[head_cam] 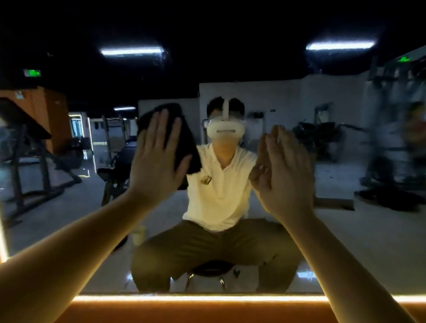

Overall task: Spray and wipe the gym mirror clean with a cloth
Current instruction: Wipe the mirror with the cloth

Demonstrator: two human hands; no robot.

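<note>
**Operator:** What stage am I at?

**Guide:** The wiping stage, by my reading. Your left hand [156, 153] lies flat with the fingers straight and spread. It presses the dark cloth [188, 143] against the mirror [342, 229], left of centre at head height. Your right hand [283, 173] is also flat, fingers straight and close together. It holds nothing and sits at the glass to the right; contact cannot be confirmed.

**Operator:** What is done, and what is left?

**Guide:** Spraying looks complete for this zone, because neither hand carries a sprayer. Fine speckles show near the upper left ceiling light [132, 51], so that far region appears unwiped. The right part of the glass looks hazy, which may be only blur. Treat most of the surface as outstanding.

**Operator:** Counts?

**Guide:**
- Two hands.
- One cloth.
- One mirror, edged below by one lit strip [187, 298].
- No identifiable spray bottle.
- In the reflection: one stool [211, 270], one pale container [138, 234] of unclear type, and two ceiling lights.
</note>
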